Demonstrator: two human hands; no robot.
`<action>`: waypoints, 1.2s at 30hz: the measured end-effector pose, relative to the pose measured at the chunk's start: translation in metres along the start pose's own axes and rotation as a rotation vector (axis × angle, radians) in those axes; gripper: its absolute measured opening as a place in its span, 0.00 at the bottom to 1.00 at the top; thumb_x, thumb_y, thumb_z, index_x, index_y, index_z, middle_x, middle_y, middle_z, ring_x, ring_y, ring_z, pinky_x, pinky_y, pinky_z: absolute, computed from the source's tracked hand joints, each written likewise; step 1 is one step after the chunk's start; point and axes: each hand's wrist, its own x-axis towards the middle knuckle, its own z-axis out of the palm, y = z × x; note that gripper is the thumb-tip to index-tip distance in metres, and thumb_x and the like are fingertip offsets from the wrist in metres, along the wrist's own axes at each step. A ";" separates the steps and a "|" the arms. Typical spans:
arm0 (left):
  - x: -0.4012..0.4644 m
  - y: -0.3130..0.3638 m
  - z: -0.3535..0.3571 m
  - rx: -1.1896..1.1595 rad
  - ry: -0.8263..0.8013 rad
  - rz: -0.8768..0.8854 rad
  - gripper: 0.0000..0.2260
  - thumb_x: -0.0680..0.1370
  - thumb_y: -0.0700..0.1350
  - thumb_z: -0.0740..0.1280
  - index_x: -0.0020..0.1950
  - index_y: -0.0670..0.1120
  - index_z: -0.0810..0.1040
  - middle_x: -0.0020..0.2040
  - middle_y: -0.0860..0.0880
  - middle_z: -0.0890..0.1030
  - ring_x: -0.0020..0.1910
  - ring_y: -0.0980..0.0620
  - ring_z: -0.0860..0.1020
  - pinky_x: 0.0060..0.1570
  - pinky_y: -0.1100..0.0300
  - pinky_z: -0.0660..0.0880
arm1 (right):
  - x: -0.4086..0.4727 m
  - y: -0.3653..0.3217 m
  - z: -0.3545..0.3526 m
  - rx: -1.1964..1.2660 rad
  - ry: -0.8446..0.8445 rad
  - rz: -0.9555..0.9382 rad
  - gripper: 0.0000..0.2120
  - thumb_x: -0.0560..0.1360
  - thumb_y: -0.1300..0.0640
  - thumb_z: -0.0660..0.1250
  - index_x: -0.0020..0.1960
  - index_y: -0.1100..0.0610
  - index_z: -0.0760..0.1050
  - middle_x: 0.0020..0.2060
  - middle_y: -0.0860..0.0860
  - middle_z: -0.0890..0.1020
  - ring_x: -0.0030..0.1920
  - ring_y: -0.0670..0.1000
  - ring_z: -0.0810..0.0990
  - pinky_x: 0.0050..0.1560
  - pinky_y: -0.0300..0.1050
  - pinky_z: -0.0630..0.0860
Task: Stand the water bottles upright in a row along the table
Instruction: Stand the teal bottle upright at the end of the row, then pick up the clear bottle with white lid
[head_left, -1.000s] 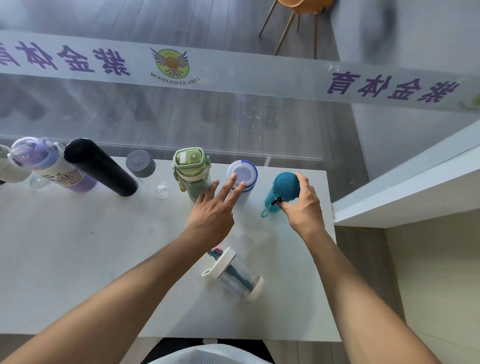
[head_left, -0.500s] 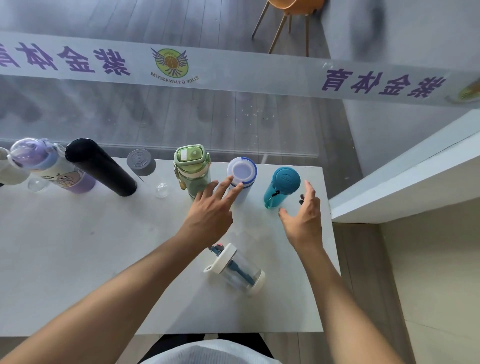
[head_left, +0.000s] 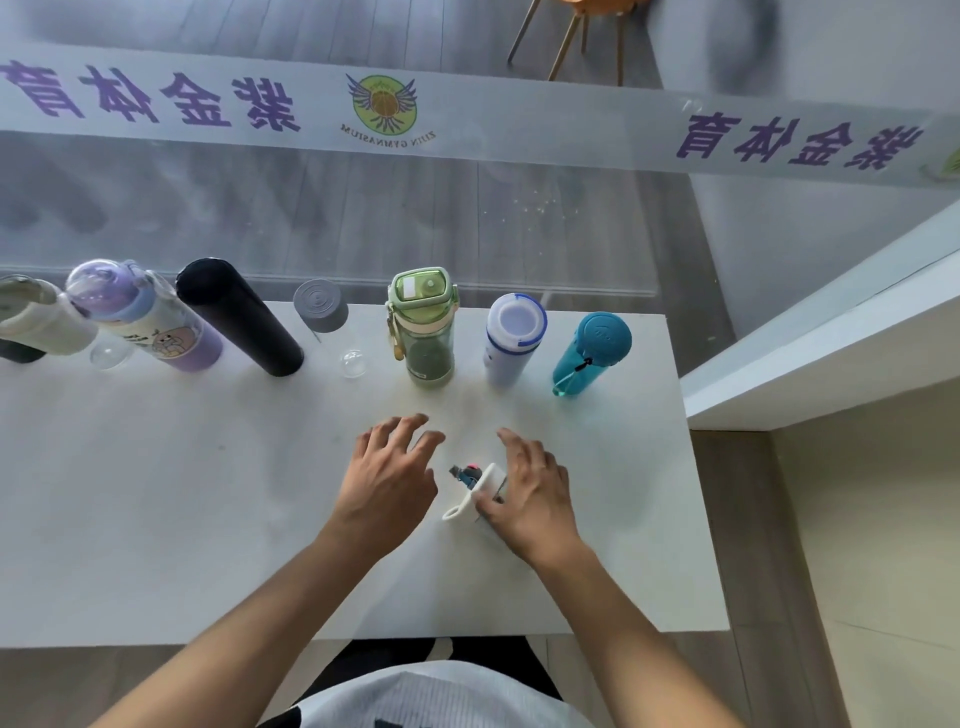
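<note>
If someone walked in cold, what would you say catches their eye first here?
Probably the row of upright bottles along the table's far edge, the teal bottle at its right end. Nearer, the right hand covers a clear bottle lying on its side, the left hand open beside it.

I note two bare forearms entering from the lower edge, no sleeves reaching into view on either, and no watch, ring or band that I can make out. The left hand (head_left: 387, 480) and the right hand (head_left: 530, 496) are both ungloved. At the bottom centre I see a white ribbed top (head_left: 441, 696) carrying a dark printed mark, partly cut off. Above it, dark trousers (head_left: 395, 662) show below the table edge.
</note>
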 end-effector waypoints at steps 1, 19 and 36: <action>-0.005 -0.004 0.001 0.001 -0.008 -0.007 0.20 0.69 0.42 0.73 0.60 0.48 0.78 0.65 0.44 0.77 0.61 0.38 0.75 0.57 0.45 0.72 | 0.001 -0.006 0.005 -0.032 -0.054 0.011 0.42 0.71 0.38 0.68 0.79 0.46 0.54 0.70 0.51 0.67 0.69 0.55 0.68 0.71 0.50 0.62; -0.018 -0.029 0.003 -0.081 0.002 0.055 0.18 0.70 0.43 0.72 0.60 0.49 0.78 0.62 0.45 0.78 0.60 0.39 0.75 0.59 0.45 0.70 | 0.005 0.005 -0.016 0.054 0.123 0.200 0.43 0.65 0.41 0.74 0.75 0.52 0.61 0.62 0.54 0.71 0.62 0.57 0.75 0.64 0.51 0.68; 0.021 0.058 0.009 -0.068 0.038 0.069 0.20 0.69 0.43 0.74 0.60 0.49 0.78 0.59 0.46 0.79 0.57 0.39 0.77 0.55 0.46 0.74 | 0.028 0.128 -0.076 0.365 0.352 0.278 0.45 0.62 0.52 0.81 0.73 0.59 0.65 0.61 0.55 0.70 0.61 0.57 0.75 0.66 0.48 0.73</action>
